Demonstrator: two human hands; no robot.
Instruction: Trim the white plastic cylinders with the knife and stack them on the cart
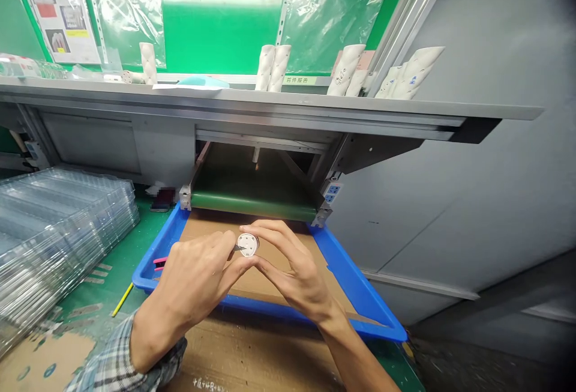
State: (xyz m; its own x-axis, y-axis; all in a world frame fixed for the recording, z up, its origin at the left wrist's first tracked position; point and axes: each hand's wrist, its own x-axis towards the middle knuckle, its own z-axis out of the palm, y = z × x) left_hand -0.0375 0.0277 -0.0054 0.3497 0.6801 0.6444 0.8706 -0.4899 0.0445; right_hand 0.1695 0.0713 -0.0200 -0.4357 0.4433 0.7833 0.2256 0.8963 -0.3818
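Right hand (294,275) pinches a white round disc (250,244) between curled fingers, mid-frame above a blue tray (155,275); left hand (193,278) closes on a small pointed tool (237,248) at the disc's edge; white rolled tubes (346,71) stand along the shelf (270,101) above.

L hand (198,278) w/ stacked clear plastic trays (58,230) to its left, blue tray rim (168,230) between, free air over cardboard liner (202,227) fwd of R hand (292,269), green belt (254,206) beyond, grey shelf (270,104) above
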